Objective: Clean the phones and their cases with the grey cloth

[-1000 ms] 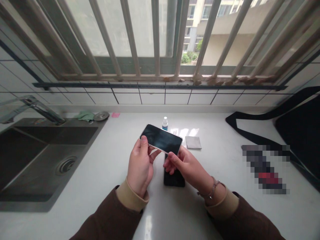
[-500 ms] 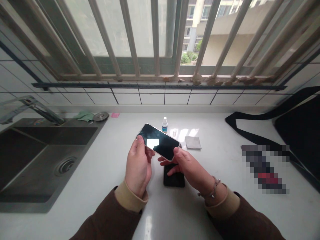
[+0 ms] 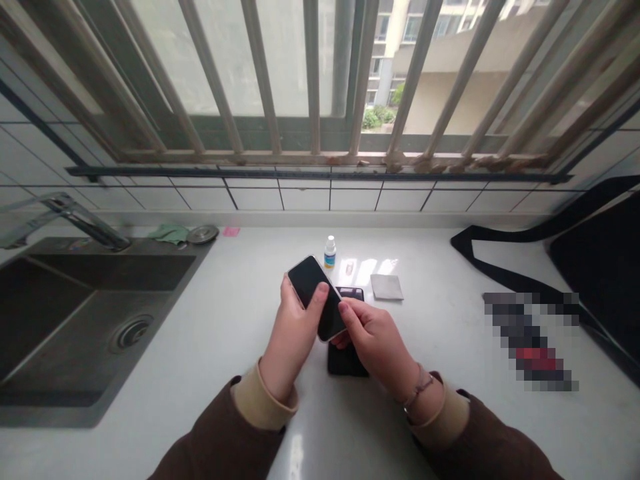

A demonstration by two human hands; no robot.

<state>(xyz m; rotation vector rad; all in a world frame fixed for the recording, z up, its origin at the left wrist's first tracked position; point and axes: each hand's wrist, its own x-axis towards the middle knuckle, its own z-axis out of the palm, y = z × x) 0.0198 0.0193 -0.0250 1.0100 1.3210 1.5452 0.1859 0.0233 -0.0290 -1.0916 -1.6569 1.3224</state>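
A smartphone [image 3: 309, 279] with a dark screen and a pale edge is held tilted above the counter. My left hand [image 3: 294, 327] wraps round its left side, with the thumb lying across the screen. At the phone's right edge my right hand [image 3: 376, 333] pinches it between thumb and curled fingers. Below lies a second, black phone-like slab [image 3: 345, 363] on the counter, partly covered by my hands and the phone. Just behind the phone stands a small white bottle [image 3: 330, 253] with a blue and orange label. To the right is a flat grey square cloth or packet [image 3: 387, 287].
On the left a steel sink [image 3: 100, 413] is set into the white counter [image 3: 200, 373], with a faucet [image 3: 75, 220] above. A green cloth [image 3: 170, 233], a metal strainer lid [image 3: 203, 234] and a pink scrap [image 3: 231, 232] lie behind. At right is a black bag with a strap [image 3: 515, 268].
The phone has turned clockwise to a steeper tilt and come slightly nearer. My left thumb has moved onto the screen, and my right fingers have curled in at the phone's edge.
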